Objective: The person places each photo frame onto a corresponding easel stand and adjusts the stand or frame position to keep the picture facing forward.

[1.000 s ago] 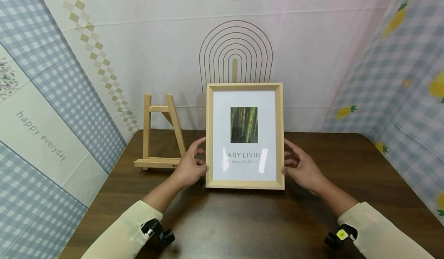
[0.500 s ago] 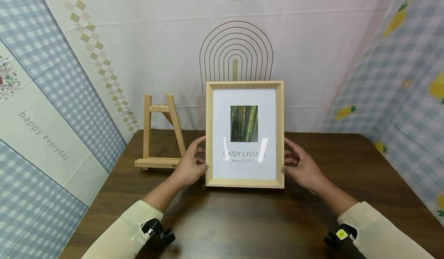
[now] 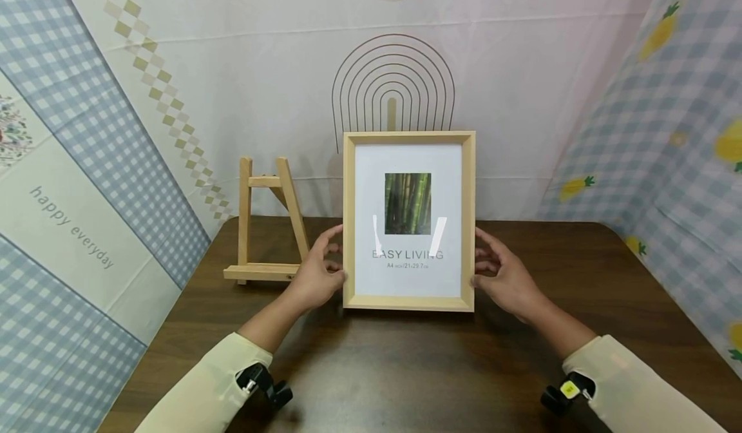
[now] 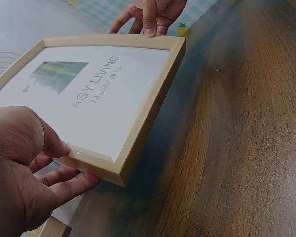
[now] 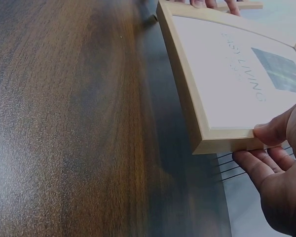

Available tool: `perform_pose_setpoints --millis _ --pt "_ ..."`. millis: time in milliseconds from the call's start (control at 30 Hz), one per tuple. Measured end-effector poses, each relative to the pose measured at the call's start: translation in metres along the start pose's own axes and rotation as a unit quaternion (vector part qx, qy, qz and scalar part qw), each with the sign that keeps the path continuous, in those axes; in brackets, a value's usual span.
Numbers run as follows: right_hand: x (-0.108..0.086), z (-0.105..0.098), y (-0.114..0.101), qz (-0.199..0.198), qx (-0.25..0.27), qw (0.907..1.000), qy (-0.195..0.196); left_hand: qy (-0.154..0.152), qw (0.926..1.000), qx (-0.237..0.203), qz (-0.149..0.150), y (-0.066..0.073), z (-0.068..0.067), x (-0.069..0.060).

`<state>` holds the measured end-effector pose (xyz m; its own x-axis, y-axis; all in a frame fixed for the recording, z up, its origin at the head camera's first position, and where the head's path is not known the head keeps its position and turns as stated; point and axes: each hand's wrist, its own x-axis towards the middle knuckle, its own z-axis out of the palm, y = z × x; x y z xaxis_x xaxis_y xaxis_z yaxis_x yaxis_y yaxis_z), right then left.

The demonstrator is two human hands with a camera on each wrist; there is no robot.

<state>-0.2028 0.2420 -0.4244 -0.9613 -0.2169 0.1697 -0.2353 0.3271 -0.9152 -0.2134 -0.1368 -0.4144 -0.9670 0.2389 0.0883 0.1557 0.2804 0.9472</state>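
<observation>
A light-wood picture frame (image 3: pixel 408 303) stands near upright at the middle of the head view, showing a bamboo print and the words EASY LIVING. My left hand (image 3: pixel 315 275) grips its left side, thumb on the front edge and fingers behind, as the left wrist view shows on the frame (image 4: pixel 123 148). At the opposite side my right hand (image 3: pixel 510 281) pinches the frame the same way; in the right wrist view the thumb lies on the frame's front (image 5: pixel 202 133). Whether the bottom edge touches the table cannot be told.
A small wooden easel (image 3: pixel 269 270) stands on the table to the left of the frame, just behind my left hand. The dark wood table (image 3: pixel 400 375) reaches back to a pale patterned cloth (image 3: pixel 510 98). Checked cloths (image 3: pixel 695 182) hang at both sides.
The picture frame has tilted a little more upright, its top and bottom edges a bit higher in the head view. Both hands keep hold of its sides. The easel has not moved.
</observation>
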Motion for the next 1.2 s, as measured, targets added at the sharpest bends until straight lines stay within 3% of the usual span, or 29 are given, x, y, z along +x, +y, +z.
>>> perform_pose_setpoints --millis 767,1200 --pt "0.0031 0.0057 -0.0001 -0.016 -0.004 0.9996 0.023 0.013 0.9998 0.01 0.009 0.0011 -0.0013 0.0016" --pt "0.0041 0.0071 -0.0041 -0.024 -0.012 0.9991 0.033 0.015 0.9992 0.023 0.028 0.0054 -0.0037 -0.0001"
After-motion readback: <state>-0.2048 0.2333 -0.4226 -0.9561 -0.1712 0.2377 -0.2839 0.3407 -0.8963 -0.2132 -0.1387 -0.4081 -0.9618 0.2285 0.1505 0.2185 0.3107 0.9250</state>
